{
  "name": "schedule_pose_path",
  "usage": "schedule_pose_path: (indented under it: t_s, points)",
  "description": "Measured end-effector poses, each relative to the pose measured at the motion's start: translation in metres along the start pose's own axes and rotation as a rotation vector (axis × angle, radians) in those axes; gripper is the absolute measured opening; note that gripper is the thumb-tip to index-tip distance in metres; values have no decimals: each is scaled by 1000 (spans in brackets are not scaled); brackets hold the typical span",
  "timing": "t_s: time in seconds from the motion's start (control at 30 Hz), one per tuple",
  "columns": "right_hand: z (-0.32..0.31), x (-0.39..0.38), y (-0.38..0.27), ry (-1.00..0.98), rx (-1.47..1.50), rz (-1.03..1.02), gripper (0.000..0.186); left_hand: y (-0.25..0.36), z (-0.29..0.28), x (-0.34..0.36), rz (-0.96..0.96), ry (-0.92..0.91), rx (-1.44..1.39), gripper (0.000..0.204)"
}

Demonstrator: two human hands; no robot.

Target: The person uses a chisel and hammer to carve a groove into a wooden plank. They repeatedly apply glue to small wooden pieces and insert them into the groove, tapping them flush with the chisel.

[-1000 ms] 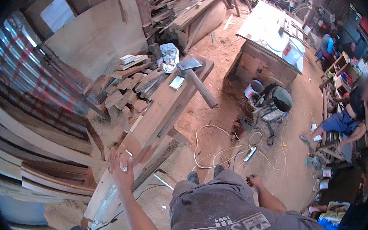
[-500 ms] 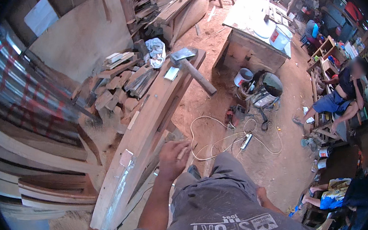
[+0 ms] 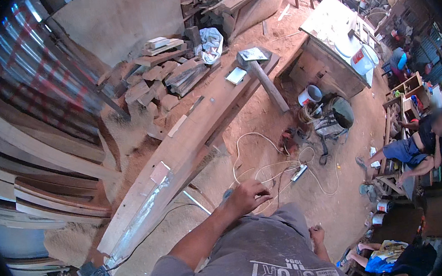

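Note:
My left hand (image 3: 244,198) is in front of my body, over my legs and right of the long wooden workbench beam (image 3: 182,149), fingers curled; what they hold, if anything, is unclear. My right hand (image 3: 316,235) hangs low beside my right leg, fingers curled, contents too small to make out. On the beam lie a pinkish block (image 3: 159,172), a thin wood strip (image 3: 177,125) and a small white rectangle (image 3: 235,75). A wide-headed tool (image 3: 269,85) with a wooden handle rests at the far end. A dark power tool (image 3: 92,274) sits at the near end.
Offcuts (image 3: 164,74) and curved boards (image 3: 47,154) lie leftward. Ahead stand a white-topped table (image 3: 321,19) and buckets (image 3: 309,95). A pale cord (image 3: 252,134) and power strip (image 3: 299,173) lie on the floor. A seated person (image 3: 421,142) and others occupy the right side.
My left hand left the beam and moved right, in front of my body. The view has shifted, and my right hand stays low by my leg.

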State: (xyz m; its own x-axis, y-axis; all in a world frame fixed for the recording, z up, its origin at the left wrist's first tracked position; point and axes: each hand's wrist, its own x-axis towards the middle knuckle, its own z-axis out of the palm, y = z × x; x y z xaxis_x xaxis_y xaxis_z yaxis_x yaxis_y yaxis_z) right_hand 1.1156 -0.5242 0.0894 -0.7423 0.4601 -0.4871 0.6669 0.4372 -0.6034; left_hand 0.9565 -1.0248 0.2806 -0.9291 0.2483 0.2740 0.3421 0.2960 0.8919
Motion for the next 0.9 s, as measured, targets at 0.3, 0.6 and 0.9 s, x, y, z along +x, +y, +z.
schedule_pose_path:
  t_s: [0.3, 0.6, 0.9]
  points:
    - [-30, -3, -20, 52, -175, 139, 19, -3, 24, 29, -95, -28, 31, 27]
    - [-61, 105, 121, -242, -477, 53, 36, 15, 79, 47, -137, 54, 237, 29]
    - [-95, 301, -28, -178, -167, 18, 77, 54, 184, 100, -227, -4, 346, 37]
